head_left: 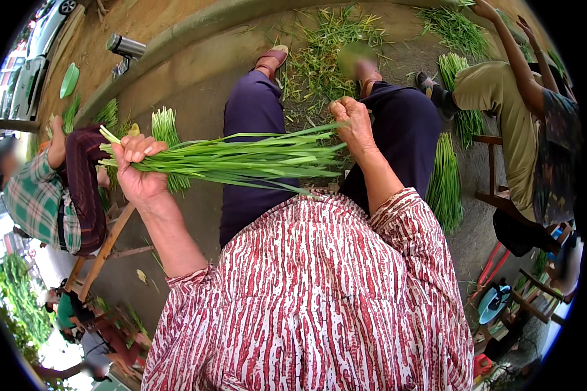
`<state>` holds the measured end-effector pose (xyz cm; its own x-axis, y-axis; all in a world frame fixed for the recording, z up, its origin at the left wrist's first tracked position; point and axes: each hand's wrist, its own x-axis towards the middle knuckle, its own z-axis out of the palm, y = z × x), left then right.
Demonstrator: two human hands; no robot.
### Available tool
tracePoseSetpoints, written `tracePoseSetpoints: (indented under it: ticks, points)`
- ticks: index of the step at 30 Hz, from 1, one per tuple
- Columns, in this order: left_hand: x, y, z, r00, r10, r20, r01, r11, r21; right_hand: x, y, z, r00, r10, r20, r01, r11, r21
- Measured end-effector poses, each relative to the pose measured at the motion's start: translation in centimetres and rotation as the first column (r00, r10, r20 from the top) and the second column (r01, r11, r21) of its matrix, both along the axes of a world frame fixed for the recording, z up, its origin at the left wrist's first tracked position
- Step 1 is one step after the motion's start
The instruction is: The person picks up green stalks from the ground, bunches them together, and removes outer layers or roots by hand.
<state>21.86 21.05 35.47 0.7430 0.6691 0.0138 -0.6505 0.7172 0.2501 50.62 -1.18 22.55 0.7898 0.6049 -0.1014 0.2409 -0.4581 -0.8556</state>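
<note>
My left hand [140, 171] is wrapped round the pale stem ends of a bunch of garlic chives [241, 158]. The bunch lies level across my lap, its long green leaves pointing right and fanning out a little. At their far ends is my right hand [357, 129], its fingers curled closed against a few leaf tips. The palm side of that hand is hidden. On the ground between my feet spreads a heap of loose green and yellowish leaves [332, 49].
Chive bundles lie by my left leg [166, 127] and right leg [445, 186]. A person in khaki trousers [499, 98] sits at the right, another in a plaid shirt [36, 192] at the left. A concrete kerb [169, 42] curves ahead, with a metal flask [125, 47] beside it.
</note>
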Motion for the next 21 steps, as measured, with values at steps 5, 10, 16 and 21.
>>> tracePoseSetpoints:
  ticks: [5, 10, 16, 21]
  points:
    - [3.2, -1.2, 0.3, 0.998, -0.06, -0.034, 0.061, 0.998, 0.023, -0.1, 0.3, 0.7, 0.99, -0.02, -0.14, 0.05, 0.974, 0.219]
    - [5.7, -2.4, 0.2, 0.996, -0.089, -0.02, 0.089, 0.996, 0.009, -0.3, -0.6, 1.3, 0.964, 0.012, -0.265, 0.086, 0.931, 0.356]
    - [6.4, -1.1, 0.9, 0.99, -0.106, 0.093, 0.095, 0.989, 0.114, 0.9, -1.1, 4.9, 0.964, 0.031, -0.265, 0.089, 0.9, 0.427]
    - [7.1, -0.7, 2.0, 0.987, -0.121, 0.103, 0.096, 0.97, 0.223, 2.9, -1.5, 7.7, 0.998, 0.071, 0.002, -0.067, 0.934, 0.35]
